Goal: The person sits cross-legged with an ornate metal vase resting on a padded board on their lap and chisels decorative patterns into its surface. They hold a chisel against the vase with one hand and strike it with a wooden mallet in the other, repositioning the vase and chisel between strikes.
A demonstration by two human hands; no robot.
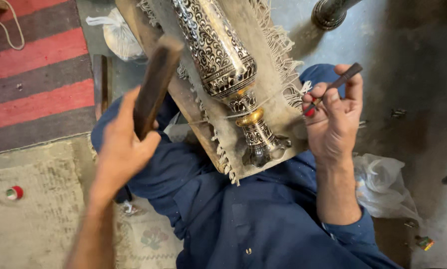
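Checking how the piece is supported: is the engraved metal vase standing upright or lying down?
Lying down. The engraved vase rests lengthwise on a fringed cloth over a wooden board, its foot towards the person.

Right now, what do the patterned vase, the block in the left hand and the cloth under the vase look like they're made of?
Vase: seemingly metal, shiny silver with dark engraved scrollwork and a brass-coloured ring near the foot.
Block in the left hand: probably wood, dark brown and matte, though motion blur hides the grain.
Cloth: coarse woven fabric, beige, with frayed fringe along its edges.
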